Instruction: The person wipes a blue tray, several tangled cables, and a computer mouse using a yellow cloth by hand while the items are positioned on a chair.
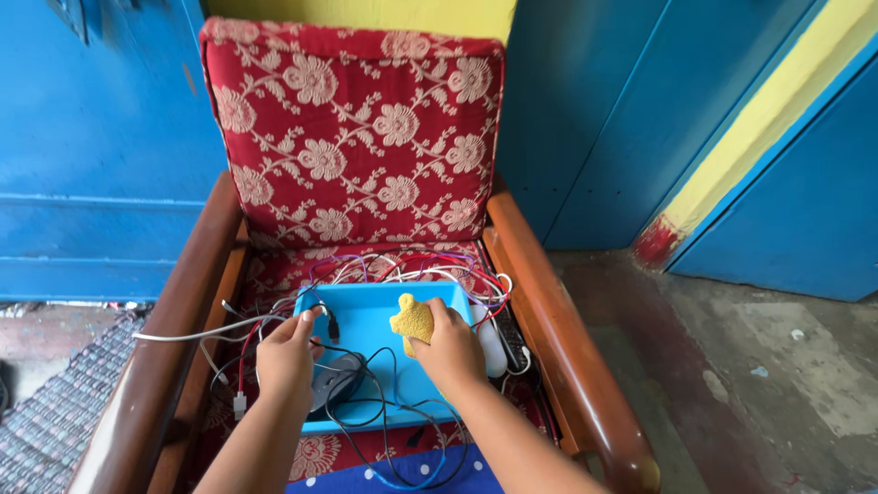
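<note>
Currently a yellow sponge [412, 319] is pinched between the thumb and curled fingers of the right hand [450, 349], and it is pressed against the inside of a shallow blue tray [366, 316] near the tray's far right corner. The sponge is judged to be light, soft and easily squeezed, so it is best held across its middle, as it is now; little grip is needed and nothing about it looks fragile. The left hand [289, 355] is laid on the tray's left rim, fingers closed loosely over the edge beside a black cable [384, 407]. The tray, judged to be thin stiff plastic and light, rests on the seat of a wooden armchair [549, 311] with a red floral cushion [352, 133] at its back. A tangle of red, white and purple wires [402, 265] lies along the seat's back edge, and black cables are looped across the tray's near edge with a dark mouse-like object [334, 380]. These cables are what hamper wiping and lifting. A white bottle-like thing [492, 343] is wedged at the seat's right edge.
</note>
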